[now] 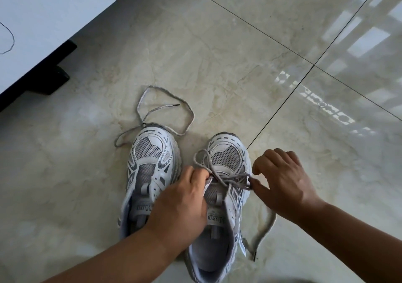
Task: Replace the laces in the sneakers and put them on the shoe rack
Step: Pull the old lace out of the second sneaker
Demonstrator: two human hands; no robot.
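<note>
- 2 white-and-grey sneakers stand side by side on the marble floor (pixel 217 43), toes toward 12 o'clock: left sneaker (pixel 150 158) and right sneaker (pixel 226 152).
- Left hand (pixel 182 202): fingers curled, pinching the grey lace (pixel 230 179) at the right sneaker's eyelets, from 9 o'clock.
- Right hand (pixel 282 180): thumb and forefinger pinch the same lace at the shoe's 3 o'clock edge; other fingers loosely curled.
- Loose lace (pixel 165 108) lies looped on the floor at 12 o'clock of the left sneaker.
- Another lace (pixel 264 230) trails at 4 o'clock of the right sneaker.
- White furniture (pixel 43 21) stands at 10 o'clock.
</note>
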